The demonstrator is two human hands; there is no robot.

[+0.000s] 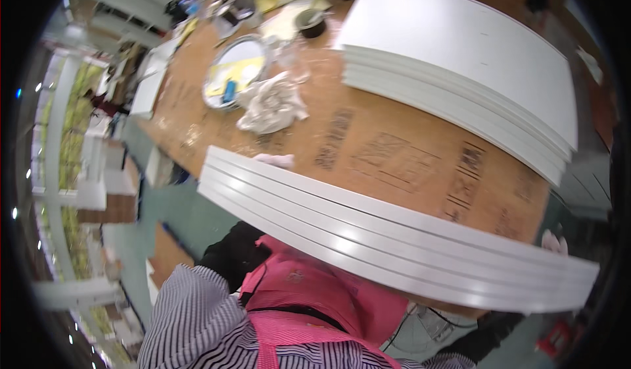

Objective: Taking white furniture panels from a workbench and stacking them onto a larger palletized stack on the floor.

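Note:
A long white panel [368,231] with several parallel dark lines spans the near side of the workbench, tilted down to the right. I cannot tell if it is one grooved piece or several boards held together. My left hand [275,160] grips it near its left end; only its fingers show, pale pink, over the far long edge. Fingers of my right hand [555,243] curl over the same edge near the right end. The rest of both hands is hidden behind the panel. Black cuffs cover my forearms below striped sleeves.
On the brown workbench [394,162] lies a stack of white panels [460,47] at the far right. A crumpled white cloth [271,104] touches a round tray [220,99] holding a blue item. A dark tape roll [309,24] and clutter stand farther back. Boxes [112,178] stand left.

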